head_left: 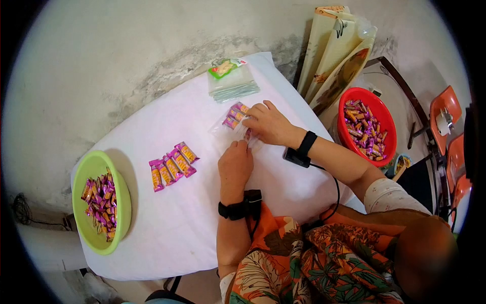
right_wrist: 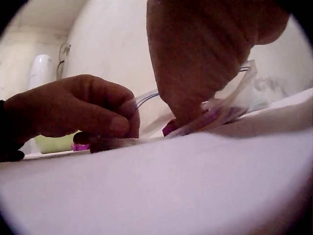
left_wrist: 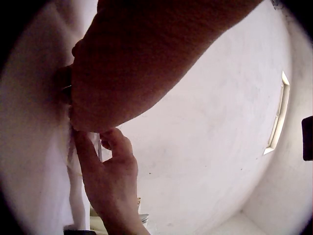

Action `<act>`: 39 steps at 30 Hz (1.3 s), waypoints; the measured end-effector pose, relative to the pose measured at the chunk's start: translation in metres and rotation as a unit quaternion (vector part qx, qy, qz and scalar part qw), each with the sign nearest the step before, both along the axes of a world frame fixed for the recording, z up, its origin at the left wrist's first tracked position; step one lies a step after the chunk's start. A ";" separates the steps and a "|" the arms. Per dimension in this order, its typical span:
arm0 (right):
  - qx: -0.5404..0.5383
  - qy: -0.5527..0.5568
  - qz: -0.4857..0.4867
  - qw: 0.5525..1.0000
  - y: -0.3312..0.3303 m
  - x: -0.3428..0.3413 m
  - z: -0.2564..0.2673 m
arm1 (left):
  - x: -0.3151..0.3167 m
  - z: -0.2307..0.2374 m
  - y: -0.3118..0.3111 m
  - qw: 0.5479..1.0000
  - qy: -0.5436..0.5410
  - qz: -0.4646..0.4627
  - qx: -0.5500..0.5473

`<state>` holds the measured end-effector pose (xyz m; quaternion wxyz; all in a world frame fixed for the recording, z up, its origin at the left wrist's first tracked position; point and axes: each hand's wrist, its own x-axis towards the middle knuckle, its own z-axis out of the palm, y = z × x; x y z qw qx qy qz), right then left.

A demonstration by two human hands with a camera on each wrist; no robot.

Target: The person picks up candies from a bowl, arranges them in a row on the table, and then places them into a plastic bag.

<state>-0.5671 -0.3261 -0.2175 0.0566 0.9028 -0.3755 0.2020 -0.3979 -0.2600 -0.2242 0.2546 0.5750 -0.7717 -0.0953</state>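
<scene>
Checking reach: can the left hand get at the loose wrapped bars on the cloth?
Probably yes: nothing visible blocks the left hand from the loose bars, though it would need to release the bag.

In front of me is a table [head_left: 152, 238] spread with a pale, whitish cloth [head_left: 134, 152] that shows soft creases nearer to me. At its left end I have a light-green basin [head_left: 126, 210] standing upright on the cloth. Well apart from it, to its right, a slanting row of purple-and-yellow wrapped bars [head_left: 173, 166] lies side by side. Farther right lies a clear plastic bag [head_left: 218, 129] with a blue-lined opening, and just beyond it, near the far edge, rests a stack of clear bags [head_left: 234, 91] with a green-marked packet [head_left: 223, 69] on top.
</scene>
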 end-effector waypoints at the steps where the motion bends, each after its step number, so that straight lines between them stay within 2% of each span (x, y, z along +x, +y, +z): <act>1: 0.011 0.003 -0.007 1.000 0.000 0.001 0.000 | 0.000 0.000 0.000 1.000 0.000 0.000 0.000; 5: -0.002 0.004 -0.014 1.000 0.004 -0.001 0.004 | 0.002 -0.004 -0.001 1.000 0.013 -0.007 0.002; 8: 0.044 -0.031 0.019 0.998 0.012 0.003 0.029 | 0.005 0.002 -0.001 1.000 0.011 -0.001 0.017; 10: 0.158 -0.113 0.122 0.973 0.016 0.013 0.052 | 0.005 0.005 0.000 0.999 0.005 0.006 0.034; 11: 0.159 -0.112 0.126 0.973 0.015 0.023 0.052 | 0.004 0.005 0.001 0.999 0.003 0.007 0.054; 13: 0.248 -0.076 0.204 0.944 0.008 0.060 0.054 | 0.007 -0.002 0.001 0.997 0.001 0.007 0.071; 14: 0.246 -0.074 0.206 0.944 0.006 0.077 0.056 | 0.009 -0.017 -0.001 0.998 0.036 0.000 -0.052; 15: 0.272 -0.026 0.198 0.941 0.006 0.094 0.058 | 0.010 -0.030 -0.003 0.982 0.071 -0.007 -0.174; 18: 0.307 0.059 0.176 0.934 0.001 0.132 0.051 | 0.009 -0.051 -0.008 0.972 0.071 -0.021 -0.224; 21: 0.335 0.117 0.149 0.923 -0.013 0.154 0.043 | 0.012 -0.049 -0.008 0.974 0.128 -0.014 -0.185; 22: 0.344 0.139 0.161 0.914 -0.019 0.157 0.043 | 0.017 -0.038 0.000 0.971 0.228 -0.057 -0.035; 24: 0.353 0.164 0.170 0.905 -0.024 0.156 0.038 | 0.018 -0.039 0.000 0.966 0.246 -0.064 -0.046; 26: 0.369 0.072 0.161 0.912 -0.025 0.149 0.030 | 0.018 -0.039 -0.001 0.960 0.263 -0.077 -0.057; 27: 0.370 0.071 0.157 0.913 -0.026 0.142 0.032 | 0.018 -0.032 0.001 0.968 0.236 -0.060 -0.069; 29: 0.303 -0.068 0.194 0.930 -0.026 0.121 0.034 | 0.014 -0.018 0.003 0.973 0.211 -0.048 -0.077; 30: 0.272 -0.128 0.180 0.937 -0.018 0.104 0.046 | 0.011 -0.007 0.000 0.994 0.113 -0.001 0.011; 31: 0.263 -0.134 0.148 0.944 -0.010 0.086 0.061 | 0.010 -0.002 -0.001 0.994 0.011 0.046 0.097; 32: 0.255 -0.140 0.117 0.950 -0.003 0.066 0.073 | 0.011 -0.004 -0.002 0.997 -0.004 0.027 0.077; 34: 0.261 -0.194 0.147 0.934 0.012 0.016 0.080 | 0.009 0.002 -0.003 0.994 -0.021 0.028 0.100; 35: 0.283 -0.161 0.121 0.938 0.024 -0.006 0.086 | 0.009 0.006 -0.002 0.991 -0.036 0.033 0.121; 36: 0.314 -0.070 0.089 0.943 0.032 -0.027 0.091 | 0.008 0.010 -0.001 0.991 -0.037 0.030 0.121; 37: 0.367 -0.092 0.100 0.920 0.043 -0.044 0.087 | 0.007 0.015 0.000 0.990 -0.031 0.044 0.134; 39: 0.412 -0.077 0.098 0.903 0.058 -0.062 0.079 | 0.004 0.020 0.001 0.988 -0.025 0.053 0.146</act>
